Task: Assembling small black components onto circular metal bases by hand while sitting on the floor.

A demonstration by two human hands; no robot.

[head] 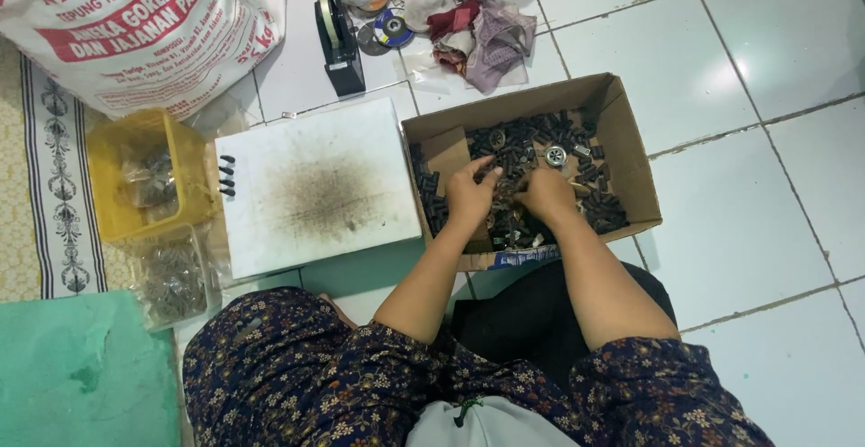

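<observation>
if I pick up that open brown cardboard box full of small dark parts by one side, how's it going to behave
The brown cardboard box would probably sag: thin walls, flaps open. The small dark parts lie loose, so they'd likely slide downhill. Likely heavy for its size, if they're metal.

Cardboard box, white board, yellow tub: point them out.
cardboard box (641, 169): head view, bare right wall.
white board (270, 154): head view, clean upper-left surface.
yellow tub (113, 154): head view, left inner wall.

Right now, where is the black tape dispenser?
The tape dispenser stands on the tiled floor at top centre, just beyond the white board, beside the big printed sack.
</observation>
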